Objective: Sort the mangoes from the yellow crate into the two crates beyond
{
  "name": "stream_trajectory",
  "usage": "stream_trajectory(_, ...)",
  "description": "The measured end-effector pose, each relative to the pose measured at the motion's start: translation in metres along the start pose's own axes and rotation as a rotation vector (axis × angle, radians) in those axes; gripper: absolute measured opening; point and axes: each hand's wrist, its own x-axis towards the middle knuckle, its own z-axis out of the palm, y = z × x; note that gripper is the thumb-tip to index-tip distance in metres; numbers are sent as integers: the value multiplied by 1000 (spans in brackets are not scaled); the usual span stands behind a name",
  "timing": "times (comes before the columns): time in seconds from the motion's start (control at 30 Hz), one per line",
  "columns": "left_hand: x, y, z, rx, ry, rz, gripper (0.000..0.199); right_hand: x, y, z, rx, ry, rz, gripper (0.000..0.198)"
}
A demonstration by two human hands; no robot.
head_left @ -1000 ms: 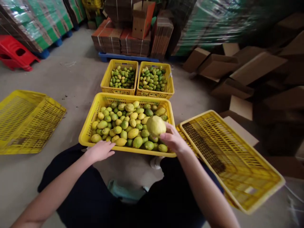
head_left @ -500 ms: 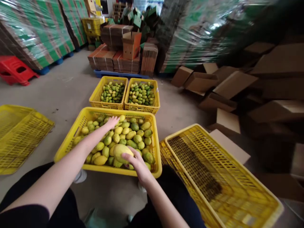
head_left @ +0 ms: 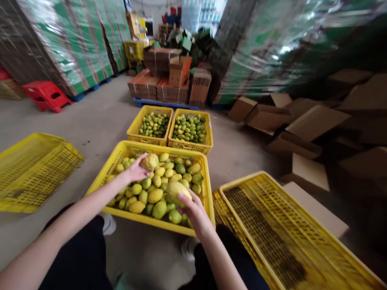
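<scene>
A yellow plastic crate [head_left: 211,193] full of yellow and green lemons [head_left: 155,196] stands right in front of my knees. Over its left half, my left hand [head_left: 138,169] grips a rough, brownish-yellow lemon [head_left: 150,162] and holds it above the others. My right hand [head_left: 195,209], over the near right part of the crate, is closed round a large, smooth, pale yellow lemon [head_left: 177,192]. The fingers beneath that fruit are partly hidden.
Two smaller yellow crates [head_left: 133,131] of lemons stand just beyond. A yellow crate [head_left: 266,177] on the right and another [head_left: 39,169] on the left flank me. Cardboard boxes [head_left: 267,114] lie heaped at right; a red stool [head_left: 46,94] stands far left.
My left hand has lifted a rough lemon from the pile. My right hand keeps its pale lemon. The whole view has shifted, so the scene sits further right.
</scene>
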Motion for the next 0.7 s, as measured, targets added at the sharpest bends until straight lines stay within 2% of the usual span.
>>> stream_trajectory(0.1, -45, 4, 3, -547, -117, 34, 74, 2, 6, 5, -82, 63, -26, 38)
stream_trajectory(0.2, -74, 6, 4, -759, -210, -4, 71, 11, 9, 13, -187, 133, -103, 38)
stream_trajectory(0.33, -82, 6, 4, -839, -288, -34, 75, 34, 7, 27, -213, 139, -206, 39)
stream_trajectory(0.47, -76, -4, 12, -753, -193, -79, 65, 58, 14, 31, 50, 76, -206, 41)
stream_trajectory(0.57, -72, -18, 27, -634, -98, -120, 55, 69, 28, 29, 273, 138, -119, 45)
stream_trajectory(0.63, -70, -26, 37, -603, -50, -107, 56, 72, 36, 29, 389, 176, -19, 47)
stream_trajectory(0.7, -69, -29, 46, -741, -35, -86, 62, 73, 42, 33, 470, 153, 86, 46)
